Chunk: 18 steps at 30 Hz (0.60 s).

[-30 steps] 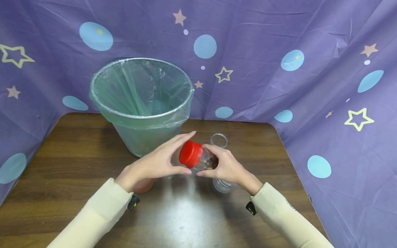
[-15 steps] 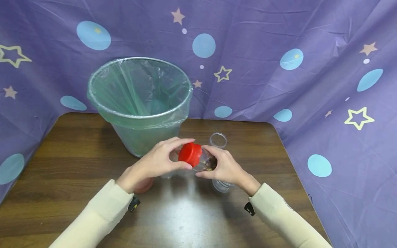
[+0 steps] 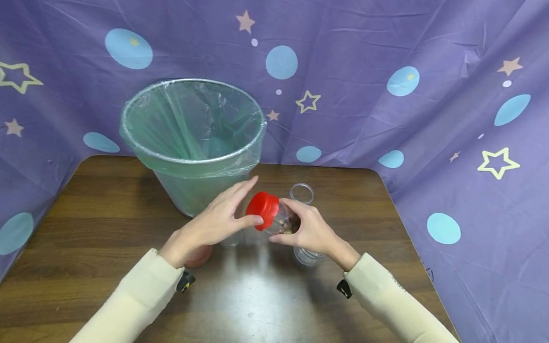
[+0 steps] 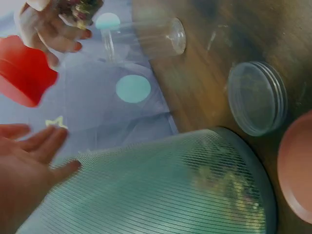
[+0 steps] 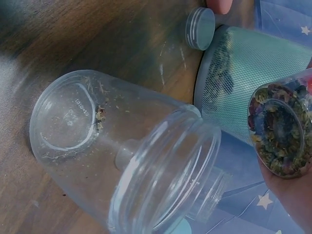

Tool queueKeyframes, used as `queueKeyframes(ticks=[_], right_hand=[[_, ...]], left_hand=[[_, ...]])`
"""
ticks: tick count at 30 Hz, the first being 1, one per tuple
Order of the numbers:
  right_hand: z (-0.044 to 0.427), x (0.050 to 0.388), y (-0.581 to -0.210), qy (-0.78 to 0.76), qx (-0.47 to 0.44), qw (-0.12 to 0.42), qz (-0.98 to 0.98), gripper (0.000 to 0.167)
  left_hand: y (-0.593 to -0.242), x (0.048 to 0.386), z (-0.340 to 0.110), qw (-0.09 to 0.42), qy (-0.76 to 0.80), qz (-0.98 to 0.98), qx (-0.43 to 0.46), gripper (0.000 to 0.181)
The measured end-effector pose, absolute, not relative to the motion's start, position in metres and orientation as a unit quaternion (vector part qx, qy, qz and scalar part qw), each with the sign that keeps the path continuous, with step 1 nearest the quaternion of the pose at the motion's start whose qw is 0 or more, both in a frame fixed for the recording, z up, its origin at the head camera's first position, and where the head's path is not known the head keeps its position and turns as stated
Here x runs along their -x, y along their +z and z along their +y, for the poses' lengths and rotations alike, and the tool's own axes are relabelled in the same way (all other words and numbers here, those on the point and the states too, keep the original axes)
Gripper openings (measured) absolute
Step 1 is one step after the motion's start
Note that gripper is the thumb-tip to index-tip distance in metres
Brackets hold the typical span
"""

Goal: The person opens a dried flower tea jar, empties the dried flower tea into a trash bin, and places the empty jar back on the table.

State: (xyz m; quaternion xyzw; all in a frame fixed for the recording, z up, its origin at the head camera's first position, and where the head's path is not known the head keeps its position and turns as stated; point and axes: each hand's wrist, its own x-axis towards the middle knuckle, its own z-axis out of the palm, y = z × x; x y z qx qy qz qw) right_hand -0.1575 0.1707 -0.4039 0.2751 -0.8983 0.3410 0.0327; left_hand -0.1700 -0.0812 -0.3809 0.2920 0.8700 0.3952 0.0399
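My right hand (image 3: 315,228) holds a small clear jar (image 3: 282,220), tilted, above the table. Dried flowers (image 5: 282,131) show through its base in the right wrist view. A red screw lid (image 3: 261,209) sits on the jar's upper left end. Beside that lid is my left hand (image 3: 214,219), its fingers stretched out and spread. Its thumb lies close to the lid in the head view; the left wrist view shows a gap between fingers and lid.
A mesh bin (image 3: 176,188) with a green liner stands behind my left hand. An uncovered clear jar (image 5: 73,117) with a few flower bits stands below my right hand, another clear jar (image 4: 146,41) behind. A clear lid (image 4: 253,100) and a pinkish-orange round object (image 3: 199,256) lie left.
My left fingers closed round the red lid half a second ago and have now spread away from it. The right hand keeps hold of the jar in nearly the same place.
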Motion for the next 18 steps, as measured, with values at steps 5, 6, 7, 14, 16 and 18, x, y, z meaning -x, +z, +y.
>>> queueKeyframes(ticks=[5, 6, 7, 14, 16, 18], right_hand=[[0.1714, 0.1574, -0.4004, 0.359, -0.269, 0.013, -0.894, 0.071], [0.1715, 0.1575, -0.4002, 0.359, -0.269, 0.011, -0.894, 0.071], [0.1717, 0.1577, -0.4002, 0.360, -0.270, 0.009, -0.893, 0.072], [0.1742, 0.1585, -0.4046, 0.356, -0.274, -0.005, -0.893, 0.075], [0.1745, 0.1582, -0.4066, 0.353, -0.271, -0.008, -0.895, 0.075], [0.1744, 0.1580, -0.4086, 0.350, -0.269, -0.008, -0.897, 0.075]], left_hand=[[-0.3834, 0.1711, -0.0846, 0.030, 0.445, 0.820, -0.358, 0.094], [-0.3839, 0.1713, -0.0851, 0.029, 0.451, 0.808, -0.378, 0.093], [-0.3840, 0.1713, -0.0856, 0.033, 0.457, 0.796, -0.396, 0.090], [-0.3825, 0.1714, -0.0893, 0.105, 0.476, 0.751, -0.444, 0.065], [-0.3836, 0.1721, -0.0883, 0.096, 0.462, 0.763, -0.442, 0.067], [-0.3856, 0.1731, -0.0868, 0.092, 0.453, 0.772, -0.436, 0.068]])
